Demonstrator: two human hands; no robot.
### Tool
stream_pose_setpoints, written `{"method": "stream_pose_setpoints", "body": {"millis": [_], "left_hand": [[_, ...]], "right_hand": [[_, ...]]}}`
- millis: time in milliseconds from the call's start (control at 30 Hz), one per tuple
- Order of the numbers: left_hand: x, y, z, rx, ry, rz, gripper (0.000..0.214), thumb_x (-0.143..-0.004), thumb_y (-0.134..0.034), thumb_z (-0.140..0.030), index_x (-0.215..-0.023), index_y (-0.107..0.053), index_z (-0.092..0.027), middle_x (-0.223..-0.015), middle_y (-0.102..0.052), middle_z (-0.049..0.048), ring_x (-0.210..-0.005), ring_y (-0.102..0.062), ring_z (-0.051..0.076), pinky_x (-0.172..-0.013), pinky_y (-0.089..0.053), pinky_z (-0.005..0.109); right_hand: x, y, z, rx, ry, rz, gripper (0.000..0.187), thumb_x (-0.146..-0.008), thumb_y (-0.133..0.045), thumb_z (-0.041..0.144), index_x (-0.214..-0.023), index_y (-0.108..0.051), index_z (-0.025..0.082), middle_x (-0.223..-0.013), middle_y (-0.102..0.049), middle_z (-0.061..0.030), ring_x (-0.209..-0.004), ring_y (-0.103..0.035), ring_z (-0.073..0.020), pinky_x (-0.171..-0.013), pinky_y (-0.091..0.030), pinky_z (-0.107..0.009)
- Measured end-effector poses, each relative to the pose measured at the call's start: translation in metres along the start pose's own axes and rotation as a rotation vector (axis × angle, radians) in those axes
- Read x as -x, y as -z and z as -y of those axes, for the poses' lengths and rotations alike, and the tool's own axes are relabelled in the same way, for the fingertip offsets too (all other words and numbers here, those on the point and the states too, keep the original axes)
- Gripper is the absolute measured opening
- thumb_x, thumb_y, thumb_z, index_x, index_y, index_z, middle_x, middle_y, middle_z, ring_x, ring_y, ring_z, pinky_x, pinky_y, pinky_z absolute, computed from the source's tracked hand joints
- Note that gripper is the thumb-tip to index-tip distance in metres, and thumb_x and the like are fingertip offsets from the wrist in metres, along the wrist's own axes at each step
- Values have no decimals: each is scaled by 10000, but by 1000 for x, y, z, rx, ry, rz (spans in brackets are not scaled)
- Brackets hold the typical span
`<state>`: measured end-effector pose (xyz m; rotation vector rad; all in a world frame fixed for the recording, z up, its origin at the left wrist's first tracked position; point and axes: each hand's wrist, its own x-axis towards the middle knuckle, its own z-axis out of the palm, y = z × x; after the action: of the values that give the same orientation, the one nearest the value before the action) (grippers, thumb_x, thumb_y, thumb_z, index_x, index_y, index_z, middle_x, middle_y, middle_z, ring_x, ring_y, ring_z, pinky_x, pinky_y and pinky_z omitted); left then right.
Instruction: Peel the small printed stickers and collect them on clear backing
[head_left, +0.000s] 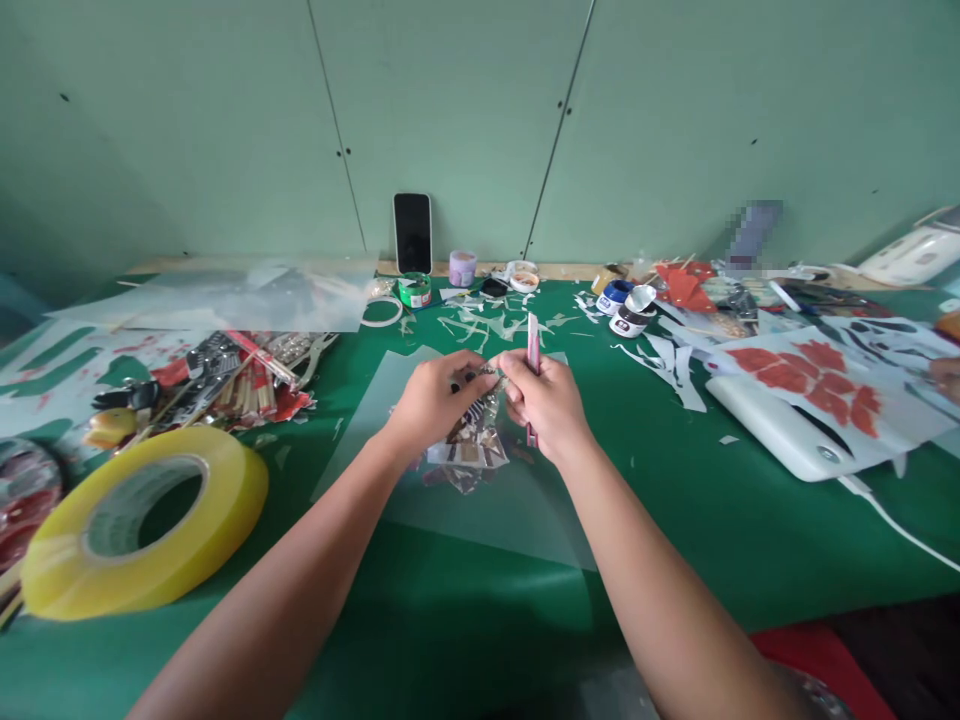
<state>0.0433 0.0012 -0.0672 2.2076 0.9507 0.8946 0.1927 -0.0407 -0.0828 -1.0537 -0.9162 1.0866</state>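
Observation:
My left hand [442, 395] is closed around the top of a small clear plastic bag [480, 440] with shiny silver, brown and black-and-white pieces inside. Upright in my right hand [546, 400] is a slim pink utility knife [533, 345]. The thumb and fingertips of that hand meet my left fingertips at the bag's upper edge. Both hands are above a translucent plastic sheet [420, 530], which lies on the green tabletop [675, 540]. My fingers partly hide the bag.
A large yellow tape roll [232, 480] is at left, near bundled sticks [255, 385]. Paint jars [632, 312], scraps [487, 325] and a phone [413, 232] line the back. At right, a white device [780, 425] with a cable lies under a red-painted sheet [825, 385]; another person's hand [946, 378] shows.

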Motion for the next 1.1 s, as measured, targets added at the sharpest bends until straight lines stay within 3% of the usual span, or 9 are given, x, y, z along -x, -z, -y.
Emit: {"method": "stream_pose_setpoints", "body": {"millis": [167,367,567,733,833,900,1100], "left_hand": [[0,-1,4,39,-2,-26,258,-913,-514,-373,-871,-662,-166,-728,-640,21,-633,-507,123,-571,-333,248],[1,0,4,31,7,-26,255,-894,-521,-357,-873,-675,-155,-698,-626,13,-578,-440,105,-541,-308,246],[1,0,1,34,16,-59,237,-871,-527,-331,-802,-666,-152,-667,-608,13,-573,-451,108,-540,-316,247],[0,3,-2,117,28,-94,222,-843,-559,-330,-732,-637,-154,-606,-547,-5,-547,-411,102,-516,-294,249],[0,4,-6,247,51,-121,256,-828,-589,-363,-680,-610,-155,-603,-532,-8,-561,-422,101,-523,-310,247],[0,6,-9,346,79,-156,259,-810,-613,-369,-662,-602,-157,-604,-531,-10,-565,-429,99,-527,-327,245],[1,11,-18,553,115,-192,240,-764,-658,-334,-609,-591,-165,-590,-543,-5,-549,-440,95,-523,-354,244]], "right_hand": [[-1,3,4,-94,-78,65,329,-663,-778,430,-854,-700,175,-431,-410,118,-316,-257,-20,-309,-206,-192],[-2,4,2,-82,-49,51,349,-666,-789,454,-873,-709,184,-426,-381,120,-326,-271,-31,-316,-187,-209],[-3,3,0,-47,-26,-3,408,-742,-677,577,-617,-542,213,-395,-340,108,-299,-235,-35,-303,-178,-222],[-1,5,-1,168,183,-46,298,-823,-642,506,-981,-620,254,-514,-457,99,-352,-307,-58,-363,-245,-228],[3,7,-5,405,384,-19,361,-933,-462,546,-879,-634,233,-535,-492,50,-451,-446,-99,-467,-341,-253],[6,7,-6,517,475,24,360,-974,-394,512,-920,-622,238,-575,-523,32,-516,-505,-122,-536,-384,-269],[13,6,-5,574,522,78,306,-1002,-362,433,-982,-606,249,-608,-521,18,-552,-508,-146,-570,-398,-287]]}}
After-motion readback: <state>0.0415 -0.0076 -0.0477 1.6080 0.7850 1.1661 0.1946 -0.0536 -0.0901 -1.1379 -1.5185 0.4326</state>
